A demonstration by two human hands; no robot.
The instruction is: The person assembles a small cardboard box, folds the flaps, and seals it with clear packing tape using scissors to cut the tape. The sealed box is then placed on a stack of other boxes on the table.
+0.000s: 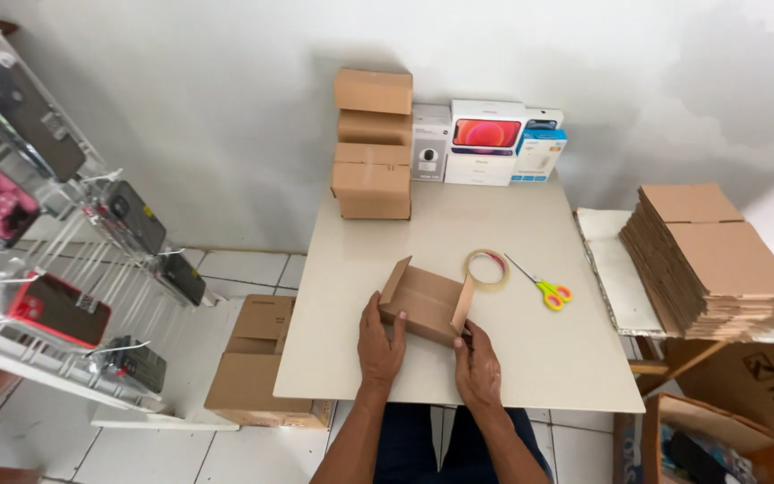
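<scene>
1. Our left hand [380,345] and right hand [478,366] hold a small open box [425,302] near the front edge of the table [530,358]; its flaps stand up at both ends.
2. The left hand presses flat on the box's near left side, fingers together and thumb on the wall; the right hand pinches the near right corner, fingers closed on the cardboard.
3. A tape roll [486,269] lies just beside the box's right flap, on its far side; we cannot tell whether they touch.
4. Scissors [540,284] with yellow-green handles lie right of the tape, near but apart from it.
5. A stack of closed boxes [372,143] stands at the table's far left edge against the wall; white product cartons [485,142] stand just beside it.
6. A pile of flat cardboard [714,260] rests on a side surface to the right, well apart from our hands.
7. Below the table's left side sit floor boxes [253,367]; a rack of phone cases [55,224] hangs at far left.
8. Nothing lies between our hands and the box; the tape is the nearest thing.
</scene>
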